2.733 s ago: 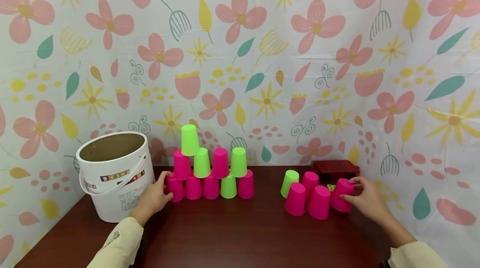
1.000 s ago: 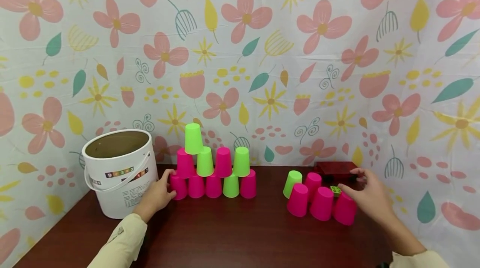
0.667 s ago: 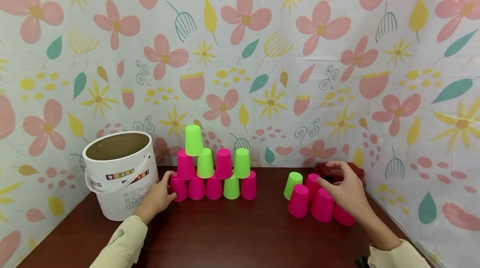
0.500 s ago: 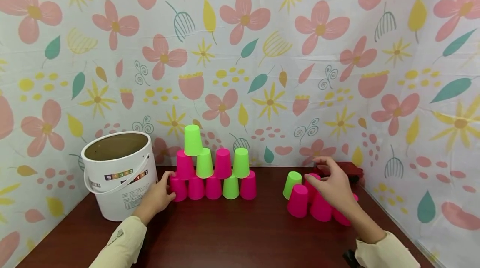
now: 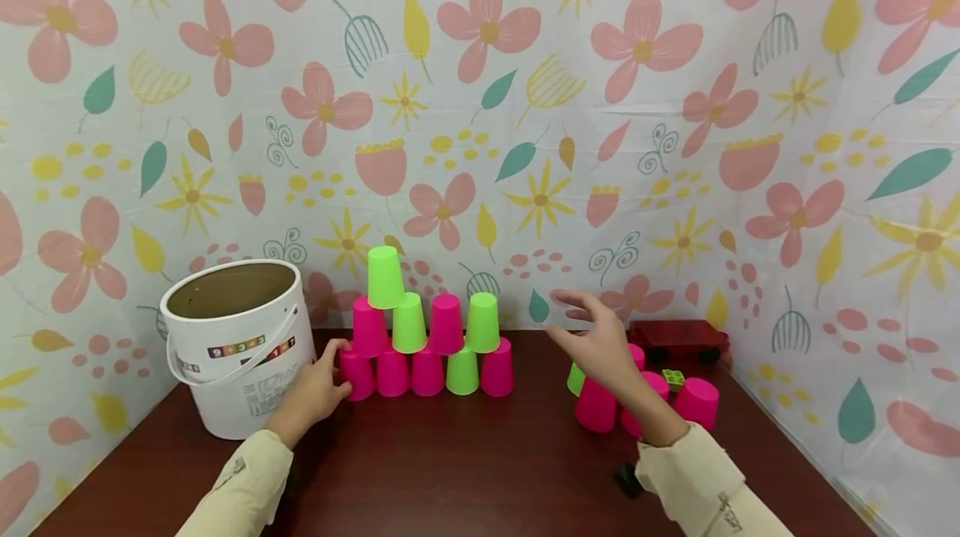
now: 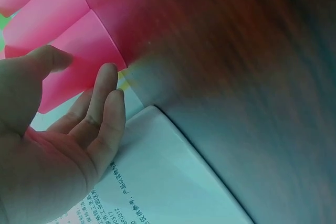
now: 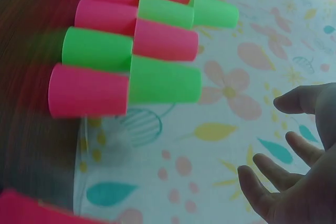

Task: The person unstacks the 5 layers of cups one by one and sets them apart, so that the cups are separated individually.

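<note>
My left hand (image 5: 311,395) rests beside the leftmost bottom pink cup (image 5: 356,376) of a cup stack, its thumb (image 6: 52,59) at the cup's side and its other fingers loosely curved. The upside-down pink and green cups stand in a long bottom row and a shorter second row; one green cup (image 5: 385,278) sits on top at the left end. My right hand (image 5: 600,345) is raised to the right of the stack, fingers spread, holding nothing. Below it, partly hidden by hand and forearm, are loose upside-down cups: a green one (image 5: 575,380) and several pink ones (image 5: 596,405).
A white bucket (image 5: 236,353) with a handle stands at the left, close to my left hand. At the back right are a red toy vehicle (image 5: 678,338) and a small green block (image 5: 672,378). A floral cloth (image 5: 480,137) hangs behind the dark wooden table (image 5: 465,470).
My right hand has left a pink cup at the far right and swept left above the loose cups, toward the stack, carrying nothing. My left hand keeps its place.
</note>
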`<state>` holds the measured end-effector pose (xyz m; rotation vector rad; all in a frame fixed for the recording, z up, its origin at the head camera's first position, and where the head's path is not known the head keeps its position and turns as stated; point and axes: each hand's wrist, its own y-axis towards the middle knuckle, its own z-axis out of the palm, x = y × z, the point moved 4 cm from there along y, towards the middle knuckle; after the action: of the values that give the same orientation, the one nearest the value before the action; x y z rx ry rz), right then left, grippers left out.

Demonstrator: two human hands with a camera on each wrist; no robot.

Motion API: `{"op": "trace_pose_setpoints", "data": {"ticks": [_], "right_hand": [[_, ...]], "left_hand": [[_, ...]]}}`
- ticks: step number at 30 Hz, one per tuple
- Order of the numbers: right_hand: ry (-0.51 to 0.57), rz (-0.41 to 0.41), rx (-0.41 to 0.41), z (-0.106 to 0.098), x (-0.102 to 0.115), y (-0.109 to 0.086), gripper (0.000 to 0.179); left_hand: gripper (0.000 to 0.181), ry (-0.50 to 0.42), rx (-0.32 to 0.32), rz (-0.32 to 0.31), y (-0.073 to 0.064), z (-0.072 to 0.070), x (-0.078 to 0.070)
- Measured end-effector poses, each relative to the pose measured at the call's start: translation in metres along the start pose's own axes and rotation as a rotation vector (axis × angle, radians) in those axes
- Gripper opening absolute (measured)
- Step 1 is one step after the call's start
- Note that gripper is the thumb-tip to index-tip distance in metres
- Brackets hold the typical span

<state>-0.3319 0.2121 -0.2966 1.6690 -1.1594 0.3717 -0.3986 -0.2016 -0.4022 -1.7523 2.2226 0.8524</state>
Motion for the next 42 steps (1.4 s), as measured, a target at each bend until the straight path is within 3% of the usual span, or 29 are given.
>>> {"op": "trace_pose_setpoints", "data": {"ticks": [12, 17, 26, 32, 42], "right_hand": [[-0.002, 0.065, 0.128, 0.07, -0.002, 0.029, 0.05], [-0.039, 0.098, 0.176, 0.088, -0.008, 0.035, 0.054], [-0.073, 0.062, 0.172, 0.103, -0.013, 0.043, 0.055], [-0.064, 0.091, 0.16, 0.107, -0.018, 0.043, 0.049], [-0.078, 0.091, 0.1, 0.096, -0.021, 0.038, 0.04]], "left_hand": [[0.061, -0.004, 0.005, -0.013, 0.001, -0.001, 0.001], [0.061, 0.001, 0.009, -0.008, 0.002, 0.0, 0.002], [0.061, 0.009, 0.005, -0.013, 0.002, 0.001, 0.004], [0.061, 0.005, 0.011, -0.009, 0.002, 0.001, 0.002], [0.061, -0.002, -0.005, -0.009, 0.0, -0.001, 0.001]]}}
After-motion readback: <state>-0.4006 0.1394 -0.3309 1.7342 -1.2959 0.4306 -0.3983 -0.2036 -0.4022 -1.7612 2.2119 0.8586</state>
